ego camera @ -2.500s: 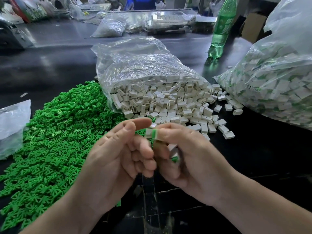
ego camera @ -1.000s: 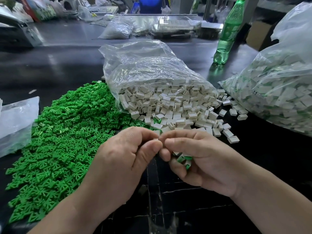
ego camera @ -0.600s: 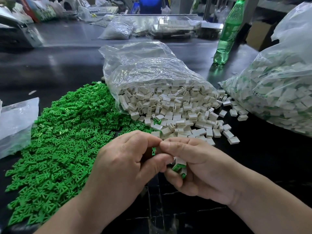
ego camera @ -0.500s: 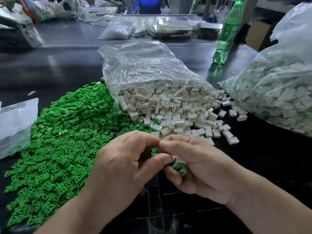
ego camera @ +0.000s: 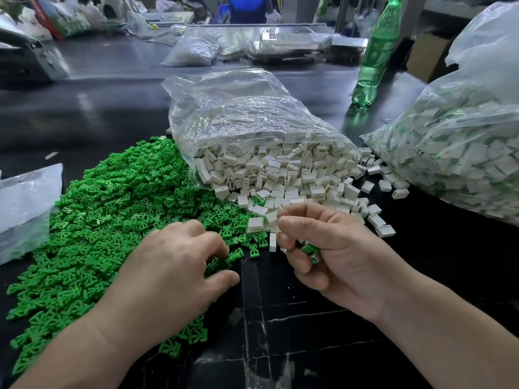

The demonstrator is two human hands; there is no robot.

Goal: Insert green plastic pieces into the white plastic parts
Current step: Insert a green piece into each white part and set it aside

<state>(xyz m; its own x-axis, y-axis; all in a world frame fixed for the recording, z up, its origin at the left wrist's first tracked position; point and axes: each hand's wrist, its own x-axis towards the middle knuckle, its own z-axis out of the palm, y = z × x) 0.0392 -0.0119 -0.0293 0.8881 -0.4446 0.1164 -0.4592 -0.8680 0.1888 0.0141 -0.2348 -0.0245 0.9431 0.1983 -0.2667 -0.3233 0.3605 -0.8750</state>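
Left hand: my left hand (ego camera: 174, 265) is down on the near edge of the green pieces (ego camera: 112, 214), fingers loosely spread, thumb apart, nothing pinched yet.
Pick: I'd lift one piece from the thin edge, not a clump.
Right hand: my right hand (ego camera: 331, 254) is just beside it, lower fingers curled round a few joined pieces (ego camera: 309, 249). Whether thumb and forefinger nip anything, I can't tell.
White parts: the white parts (ego camera: 280, 175) spill from the bag beyond, so I'd choose one with its slot showing.
Fit: line up first, then push straight.

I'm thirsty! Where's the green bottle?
In the head view, the green bottle stands upright at the back right, behind the open bag of white parts and beside the big full bag.
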